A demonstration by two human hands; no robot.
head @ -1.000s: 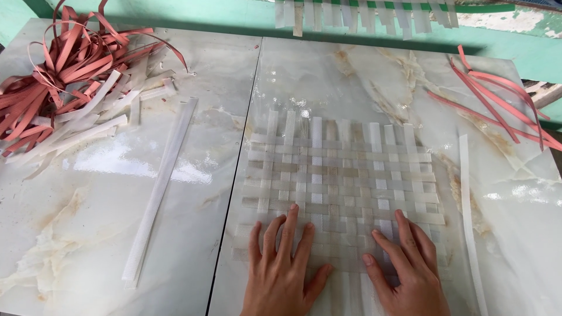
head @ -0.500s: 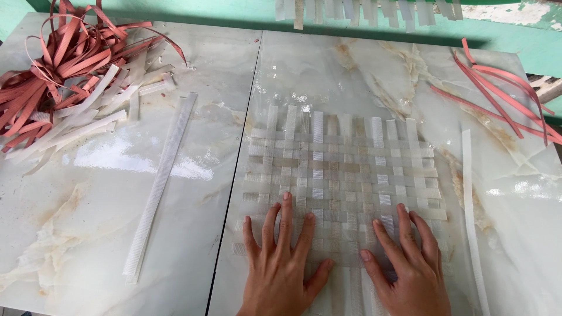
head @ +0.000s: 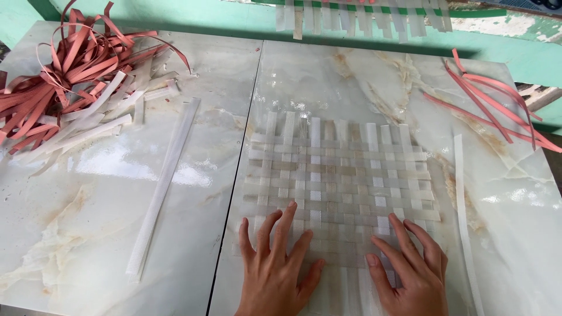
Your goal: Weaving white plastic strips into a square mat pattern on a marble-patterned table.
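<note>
Far left on the marble table [head: 88, 246] lies a tangled heap of reddish-brown strips [head: 64, 70], with a few loose white strips [head: 88, 126] spilling out of its near side. Just right of that, a single long white strip [head: 164, 187] lies by itself, its long axis running from far to near and leaning a little leftward at the near end.

Right of the seam between the two slabs sits the woven mat of translucent white strips [head: 339, 175], flat on the stone, strips crossing over and under. Its near edge is where the hands are. The left hand [head: 275, 263] rests palm down on the near left part of the mat, fingers spread wide and pointing away, holding nothing. The right hand [head: 410, 266] lies the same way on the near right part, fingers splayed and flat, gripping nothing. Most of the mat stretches away from both hands, toward the far side, and neither hand is nearer it than the other: both are touching.

Further right, another lone white strip [head: 462, 210] lies just beside the mat, running far to near. Beyond it, at the far right, a few reddish strips [head: 492, 105] fan out. There are no containers anywhere that I can see.
</note>
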